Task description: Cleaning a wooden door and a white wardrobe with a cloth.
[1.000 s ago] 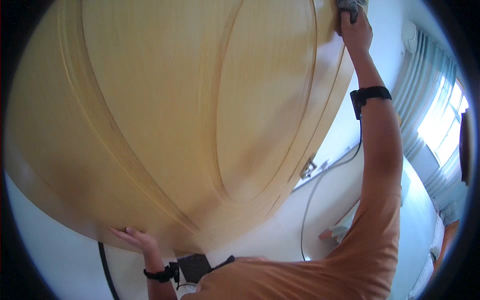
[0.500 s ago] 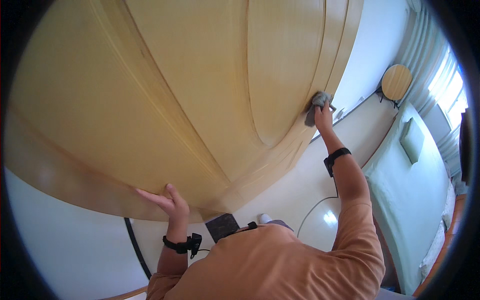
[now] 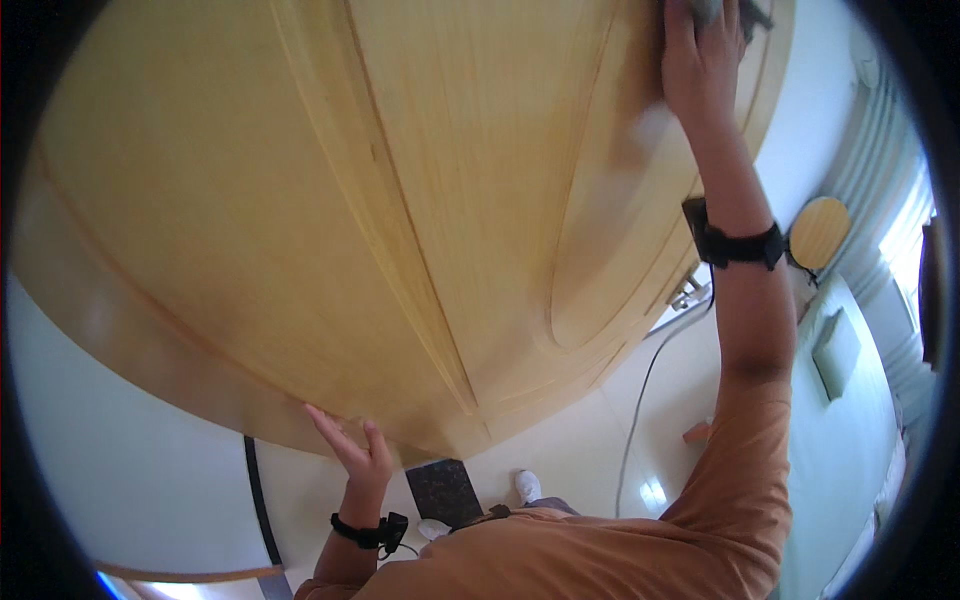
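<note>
A tall yellow wooden door (image 3: 460, 180) with grooved panels fills most of the view before me. My right hand (image 3: 703, 75) is raised high against the door near its right edge. In its fingers is a grey cloth (image 3: 707, 11), partly hidden by the hand and cut off by the upper rim. Down at the lower left, my left hand (image 3: 357, 450) is open, fingers stretched out and thumb apart, by the door's lower left edge. A metal door handle (image 3: 688, 290) shows below my right forearm.
A bed (image 3: 840, 440) with a pale green cover and a green cushion (image 3: 836, 354) stands to the right. Behind it are a round wooden table (image 3: 820, 233) and curtains (image 3: 880, 160). A cable (image 3: 640, 400) hangs from my right wrist strap. Dark floor strip (image 3: 443, 492) lies near my feet.
My right hand has moved up along the door with the cloth. The left hand sits slightly lower in view, still open. The metal handle has come into clearer view.
</note>
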Tool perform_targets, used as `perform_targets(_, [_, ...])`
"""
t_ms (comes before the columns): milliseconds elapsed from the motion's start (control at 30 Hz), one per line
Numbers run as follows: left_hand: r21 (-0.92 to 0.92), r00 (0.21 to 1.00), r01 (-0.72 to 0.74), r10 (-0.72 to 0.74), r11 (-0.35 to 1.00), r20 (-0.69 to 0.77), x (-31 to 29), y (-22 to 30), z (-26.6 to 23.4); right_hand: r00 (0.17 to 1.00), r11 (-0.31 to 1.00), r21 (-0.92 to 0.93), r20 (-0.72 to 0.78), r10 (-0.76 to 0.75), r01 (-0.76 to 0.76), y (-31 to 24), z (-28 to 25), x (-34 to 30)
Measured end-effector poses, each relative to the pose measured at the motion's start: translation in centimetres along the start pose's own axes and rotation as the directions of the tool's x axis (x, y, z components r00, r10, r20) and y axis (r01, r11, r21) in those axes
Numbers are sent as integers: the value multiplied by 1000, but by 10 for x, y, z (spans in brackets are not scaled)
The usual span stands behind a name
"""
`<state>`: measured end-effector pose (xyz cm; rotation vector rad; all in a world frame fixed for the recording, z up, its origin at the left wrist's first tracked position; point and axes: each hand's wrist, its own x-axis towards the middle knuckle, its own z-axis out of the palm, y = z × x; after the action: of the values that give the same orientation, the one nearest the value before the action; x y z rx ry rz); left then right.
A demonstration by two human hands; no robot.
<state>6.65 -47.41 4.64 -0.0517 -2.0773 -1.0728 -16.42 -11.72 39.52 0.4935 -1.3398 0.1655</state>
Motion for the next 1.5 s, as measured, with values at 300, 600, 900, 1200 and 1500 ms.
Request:
perform_targets(300, [48, 974, 152, -142, 987, -178, 11, 33, 13, 955, 982, 186, 297, -23, -34, -100, -27, -62])
perform_targets(600, [-37, 948, 58, -67, 998, -311, 27, 37, 42, 558, 856, 496, 756, -344, -145, -134, -103, -321])
perform_targets(900, [281, 938, 49, 53, 959, -344, 24, 12, 39, 356, 889, 149, 934, 16, -433, -145, -161, -465])
perform_targets(1200, [127, 985, 114, -96, 985, -143, 0, 18, 16, 144, 757, -43, 973, 179, -653, -169, -170, -481])
perform_targets(1500, [90, 992, -120, 123, 989, -28, -9, 1, -3, 191, 552, -66, 899, 394, -831, -175, -171, -473])
